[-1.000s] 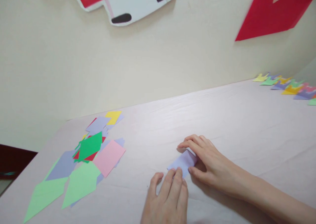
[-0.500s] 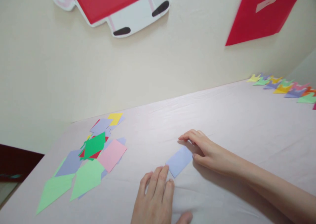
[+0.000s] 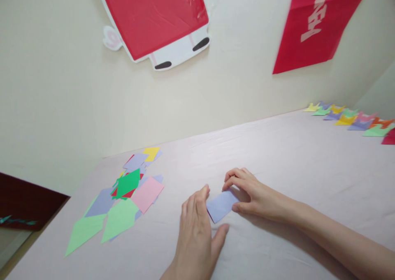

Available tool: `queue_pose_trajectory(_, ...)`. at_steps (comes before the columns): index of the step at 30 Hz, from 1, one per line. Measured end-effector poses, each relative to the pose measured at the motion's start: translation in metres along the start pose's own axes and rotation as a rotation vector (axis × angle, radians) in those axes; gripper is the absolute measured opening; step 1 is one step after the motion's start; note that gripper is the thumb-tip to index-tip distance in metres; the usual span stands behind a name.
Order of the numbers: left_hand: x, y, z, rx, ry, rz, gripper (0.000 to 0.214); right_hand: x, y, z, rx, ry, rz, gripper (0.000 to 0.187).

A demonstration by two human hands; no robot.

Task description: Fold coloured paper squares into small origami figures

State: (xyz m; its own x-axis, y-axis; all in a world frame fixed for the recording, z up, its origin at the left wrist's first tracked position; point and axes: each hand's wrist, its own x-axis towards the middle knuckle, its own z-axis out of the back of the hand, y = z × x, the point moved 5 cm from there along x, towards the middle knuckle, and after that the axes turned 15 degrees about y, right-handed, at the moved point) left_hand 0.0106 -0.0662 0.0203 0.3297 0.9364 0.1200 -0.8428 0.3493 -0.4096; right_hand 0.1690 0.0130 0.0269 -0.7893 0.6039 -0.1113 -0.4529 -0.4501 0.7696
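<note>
A small folded piece of light blue paper (image 3: 222, 206) lies on the cloth-covered table between my two hands. My left hand (image 3: 197, 226) is open at its left end, the fingers stretched forward and the thumb spread to the side. One of its fingers is close to the paper's left edge; whether it touches is hard to tell. From the right, my right hand (image 3: 251, 194) grips the paper's other end, fingertips at the far edge and thumb at the near one. The right end of the paper is partly covered by these fingers.
Loose coloured paper sheets lie at the left, among them a green sheet (image 3: 128, 183) and a pink sheet (image 3: 147, 194). Folded paper figures (image 3: 360, 123) stand in rows at the far right. A wall with red hangings (image 3: 317, 29) borders the table (image 3: 277, 148).
My left hand has lifted off the paper's corner and its thumb has spread outward. My right fingers have come down onto the paper's far edge. The view has tilted up slightly.
</note>
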Motion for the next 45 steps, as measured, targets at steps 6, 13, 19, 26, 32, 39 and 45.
queue_pose_trajectory(6,0.005,-0.001,-0.002,-0.060,0.011,-0.070,0.074,-0.001,0.001,0.000,-0.039,-0.006,0.097,0.035)
queue_pose_trajectory(13,0.003,-0.005,-0.002,-0.048,0.003,-0.104,0.063,-0.001,0.007,-0.001,-0.058,-0.010,0.150,0.035)
queue_pose_trajectory(19,0.003,-0.005,-0.001,-0.005,0.013,-0.117,0.060,-0.004,0.018,-0.001,-0.111,-0.058,0.253,0.027)
queue_pose_trajectory(26,0.002,-0.009,0.001,0.098,-0.022,-0.141,0.039,-0.006,0.016,-0.004,-0.256,-0.099,0.291,0.026)
queue_pose_trajectory(32,0.003,-0.012,-0.014,0.384,0.075,-0.349,0.068,-0.004,-0.002,0.010,-0.470,-0.283,0.164,0.027)
queue_pose_trajectory(39,-0.004,-0.015,-0.018,0.512,-0.054,-0.303,0.076,-0.012,0.023,-0.010,-0.717,-0.070,0.323,0.019)
queue_pose_trajectory(45,-0.004,-0.006,-0.006,0.429,0.081,-0.295,0.059,-0.011,0.013,0.001,-0.440,-0.045,0.255,0.021)
